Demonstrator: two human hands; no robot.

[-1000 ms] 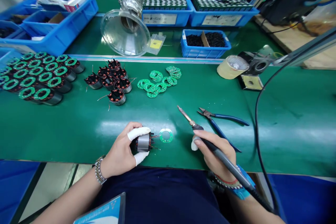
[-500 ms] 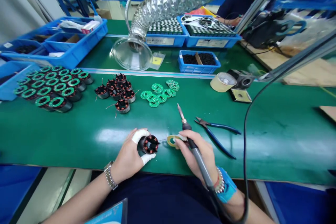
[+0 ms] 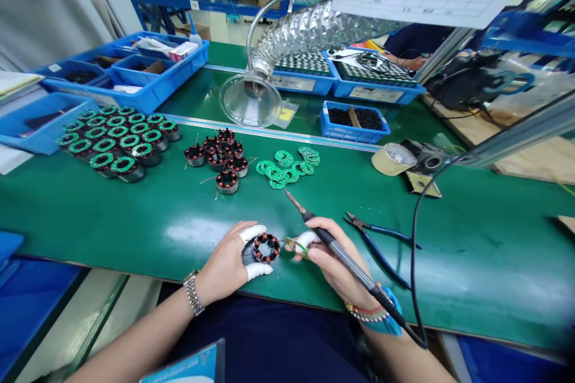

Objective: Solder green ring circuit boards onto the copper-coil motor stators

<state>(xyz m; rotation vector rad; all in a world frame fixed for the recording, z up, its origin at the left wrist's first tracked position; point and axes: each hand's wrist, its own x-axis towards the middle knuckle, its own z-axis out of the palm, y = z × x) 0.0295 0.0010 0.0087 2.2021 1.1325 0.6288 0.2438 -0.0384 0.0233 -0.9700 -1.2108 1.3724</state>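
My left hand [image 3: 231, 257], with white finger cots on thumb and forefinger, is closed around a motor stator [image 3: 254, 246] with copper windings, its round opening turned toward me. In my right hand [image 3: 341, 263] a soldering iron [image 3: 335, 244] slants up to the left, its tip off the table. The same hand pinches a ring-shaped green circuit board [image 3: 296, 246], seen nearly edge-on, just right of the stator and apart from it. A thin wire seems to run between the two. Blue-handled cutting pliers [image 3: 377, 245] lie right of my right hand.
Several loose ring boards [image 3: 284, 175] and wound stators [image 3: 227, 181] lie beyond my hands. Stators topped with boards [image 3: 128, 166] stand at left. A fume hood [image 3: 249, 102], a blue bin of black parts [image 3: 354, 125] and a tape roll [image 3: 393, 158] are farther back. The iron's cable [image 3: 415, 275] hangs at right.
The stator has tipped so its open centre now faces me. The board has turned from flat to nearly edge-on, and the iron leans farther left. My view has shifted too.
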